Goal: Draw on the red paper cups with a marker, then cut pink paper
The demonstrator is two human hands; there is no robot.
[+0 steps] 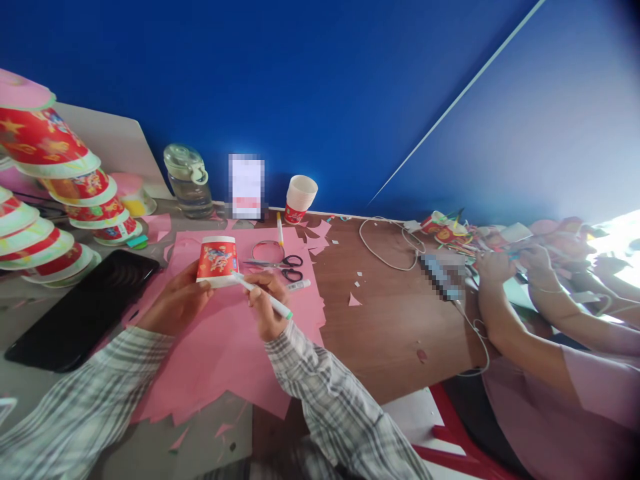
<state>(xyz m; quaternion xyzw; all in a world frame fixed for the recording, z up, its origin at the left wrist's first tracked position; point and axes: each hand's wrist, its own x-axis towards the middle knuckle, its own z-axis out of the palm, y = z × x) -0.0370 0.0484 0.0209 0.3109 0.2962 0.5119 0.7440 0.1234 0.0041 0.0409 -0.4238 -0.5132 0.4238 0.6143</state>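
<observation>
A craft workspace, shown by marker (278,307), scissors (278,266), pink paper (220,347) and stacked cups (87,184)

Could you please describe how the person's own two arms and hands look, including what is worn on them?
Both arms wear long, loose plaid sleeves, checked in white and grey: the left sleeve and the right sleeve both reach about to the wrist. The left hand and right hand are bare, without gloves. No cables or markings can be made out.
</observation>
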